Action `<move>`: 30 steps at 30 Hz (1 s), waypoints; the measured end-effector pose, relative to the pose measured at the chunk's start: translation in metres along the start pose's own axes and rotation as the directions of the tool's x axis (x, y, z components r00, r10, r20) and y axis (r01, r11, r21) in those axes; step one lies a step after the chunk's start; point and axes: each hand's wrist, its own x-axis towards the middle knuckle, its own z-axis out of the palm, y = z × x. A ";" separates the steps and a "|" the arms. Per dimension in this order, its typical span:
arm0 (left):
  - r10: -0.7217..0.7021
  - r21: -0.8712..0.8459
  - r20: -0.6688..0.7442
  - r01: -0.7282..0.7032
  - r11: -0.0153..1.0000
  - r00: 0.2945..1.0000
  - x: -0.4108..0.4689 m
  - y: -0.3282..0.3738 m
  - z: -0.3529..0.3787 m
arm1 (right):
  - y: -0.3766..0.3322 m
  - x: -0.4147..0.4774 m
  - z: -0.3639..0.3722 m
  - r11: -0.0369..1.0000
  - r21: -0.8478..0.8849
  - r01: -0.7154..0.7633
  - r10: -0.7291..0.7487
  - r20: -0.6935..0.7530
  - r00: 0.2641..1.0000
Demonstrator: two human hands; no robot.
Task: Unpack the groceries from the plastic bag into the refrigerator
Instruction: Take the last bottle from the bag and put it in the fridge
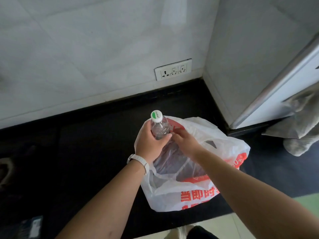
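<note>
A white plastic bag (195,195) with red print lies on the black countertop (86,144). A clear water bottle (159,127) with a white and green cap sticks up out of the bag's far end. My left hand (148,144), a white watch on its wrist, grips the bottle just below its neck. My right hand (185,140) pinches the bag's rim beside the bottle, fingers curled on the plastic. The bottle's lower part shows dimly through the bag. The refrigerator (283,87) stands at the right, its white door edge visible.
A white tiled wall with a triple power socket (173,69) rises behind the counter. A grey cloth (298,125) hangs by the refrigerator at the right. A small dark packet (32,226) lies at the counter's near left. Pale floor shows at the bottom right.
</note>
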 end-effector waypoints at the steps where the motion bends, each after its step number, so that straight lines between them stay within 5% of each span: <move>1: 0.009 0.015 -0.012 -0.009 1.000 1.000 0.001 0.002 0.001 | 0.001 0.003 0.002 1.000 0.017 -0.003 0.003 -0.007 1.000; 16: 0.034 -0.078 0.033 -0.031 0.996 0.999 -0.013 0.003 -0.006 | 0.012 -0.009 0.007 0.975 0.208 -0.074 0.068 0.036 0.997; 30: 0.176 -0.295 0.046 -0.155 0.943 0.983 -0.087 0.063 -0.061 | 0.001 -0.093 -0.015 0.943 0.328 0.044 -0.092 0.130 0.987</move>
